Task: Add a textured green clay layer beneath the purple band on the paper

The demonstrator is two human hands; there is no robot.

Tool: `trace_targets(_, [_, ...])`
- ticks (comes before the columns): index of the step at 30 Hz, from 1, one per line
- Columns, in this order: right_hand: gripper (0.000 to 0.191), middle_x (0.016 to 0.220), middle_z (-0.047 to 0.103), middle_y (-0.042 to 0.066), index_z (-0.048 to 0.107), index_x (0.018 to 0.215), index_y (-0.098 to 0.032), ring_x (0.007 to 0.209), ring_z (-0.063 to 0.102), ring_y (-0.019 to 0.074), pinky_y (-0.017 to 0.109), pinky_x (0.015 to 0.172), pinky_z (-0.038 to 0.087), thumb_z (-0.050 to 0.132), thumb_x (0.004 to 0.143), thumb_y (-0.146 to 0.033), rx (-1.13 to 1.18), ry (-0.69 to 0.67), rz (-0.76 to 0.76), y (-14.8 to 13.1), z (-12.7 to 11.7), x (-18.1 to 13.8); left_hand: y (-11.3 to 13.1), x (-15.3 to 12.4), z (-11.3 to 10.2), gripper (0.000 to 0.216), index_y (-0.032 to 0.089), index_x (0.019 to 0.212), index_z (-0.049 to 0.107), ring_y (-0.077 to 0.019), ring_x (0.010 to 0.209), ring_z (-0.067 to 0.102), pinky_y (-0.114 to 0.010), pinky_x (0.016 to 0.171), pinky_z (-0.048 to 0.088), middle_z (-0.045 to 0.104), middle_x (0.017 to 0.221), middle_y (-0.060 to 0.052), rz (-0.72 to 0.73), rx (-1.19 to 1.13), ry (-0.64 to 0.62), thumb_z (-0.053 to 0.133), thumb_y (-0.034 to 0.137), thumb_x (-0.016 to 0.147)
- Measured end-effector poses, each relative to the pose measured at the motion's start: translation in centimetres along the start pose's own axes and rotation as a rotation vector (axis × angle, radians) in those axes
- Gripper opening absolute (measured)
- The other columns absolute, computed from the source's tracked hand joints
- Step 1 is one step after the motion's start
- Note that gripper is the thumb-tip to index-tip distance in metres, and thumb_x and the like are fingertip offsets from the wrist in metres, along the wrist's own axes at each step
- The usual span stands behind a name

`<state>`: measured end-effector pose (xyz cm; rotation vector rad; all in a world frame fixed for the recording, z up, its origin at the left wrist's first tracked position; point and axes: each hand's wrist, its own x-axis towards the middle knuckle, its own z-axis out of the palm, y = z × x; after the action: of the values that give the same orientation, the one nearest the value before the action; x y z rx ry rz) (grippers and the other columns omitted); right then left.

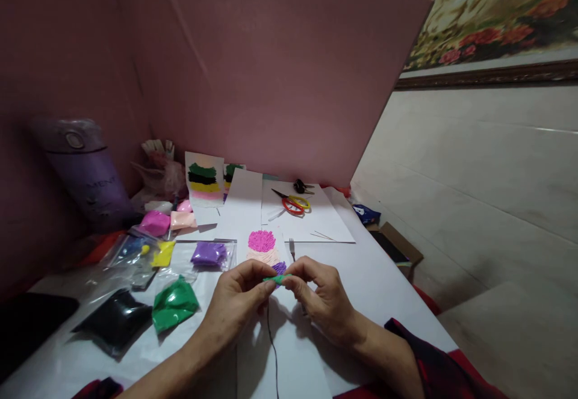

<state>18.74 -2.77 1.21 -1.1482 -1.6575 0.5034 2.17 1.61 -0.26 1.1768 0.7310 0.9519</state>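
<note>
White table [388, 290], near edge: a thin black cord [271, 345] runs toward the viewer between the forearms; a dark red sleeve [433, 363] covers the right arm. Left hand [237, 303] and right hand [323, 300], fingers curled in, each pinch one end of a green clay strip [277, 278], held just above the tabletop; it is small, thin, bright green and roughly level, its texture too fine to judge. Directly behind it: a card [262, 248] bearing ridged clay in magenta, cream and purple, with a small fork [291, 247] just beside it. To the left: clear bags of clay, black [115, 321], green [174, 304], yellow [162, 253], purple [208, 253], magenta [155, 222] and pale pink [183, 219]. Farther back: white paper sheets [316, 221] carrying red-and-yellow scissors [293, 202]; a striped clay card [204, 179]; a purple flask [88, 173], blurred. Backdrop: a pink board [271, 74] standing across the table. Right of the table: an open cardboard box [397, 245], possibly on the floor, pale tiled surfaces [487, 164], and a framed floral picture [487, 20].
</note>
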Motion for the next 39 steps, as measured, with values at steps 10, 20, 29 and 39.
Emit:
trace_targets(10, [0.003,0.073,0.065,0.001,0.067,0.086,-0.018,0.061,0.060,0.0135,0.025,0.057,0.049,0.064,0.084,-0.018,0.102,0.001,-0.002,0.0,0.1,-0.4,0.7,-0.3,0.3,0.033,0.015,0.092,0.068,-0.0105,0.054,0.055,-0.022,0.051,0.044,0.062,0.070,-0.001,-0.040,-0.035,-0.073,0.073,0.045,0.077])
trace_targets(20, [0.020,0.060,0.058,-0.001,0.062,0.067,-0.018,0.055,0.052,0.0125,0.025,0.054,0.043,0.061,0.086,-0.023,-0.027,0.037,0.016,-0.1,0.0,0.0,0.8,-0.5,0.5,0.025,0.014,0.079,0.068,-0.0100,0.051,0.052,-0.022,0.050,0.042,0.060,0.061,0.002,-0.002,-0.018,-0.053,0.081,0.033,0.067])
trace_targets(29, [0.029,0.076,0.066,0.000,0.061,0.102,-0.019,0.063,0.060,0.0143,0.027,0.061,0.052,0.073,0.076,-0.016,0.125,0.021,0.000,0.6,0.2,-0.3,-0.2,-0.1,-0.2,0.027,0.016,0.087,0.067,-0.0106,0.049,0.053,-0.023,0.049,0.043,0.061,0.062,0.001,0.000,-0.048,-0.061,0.073,0.040,0.078])
trace_targets(39, [0.026,0.062,0.058,0.000,0.059,0.071,-0.019,0.055,0.053,0.0132,0.025,0.054,0.044,0.050,0.094,-0.027,-0.091,-0.017,-0.016,0.1,-0.2,0.1,0.7,-0.4,0.2,0.020,0.015,0.080,0.068,-0.0105,0.051,0.053,-0.023,0.051,0.043,0.060,0.059,0.002,0.025,0.013,0.010,0.077,0.030,0.069])
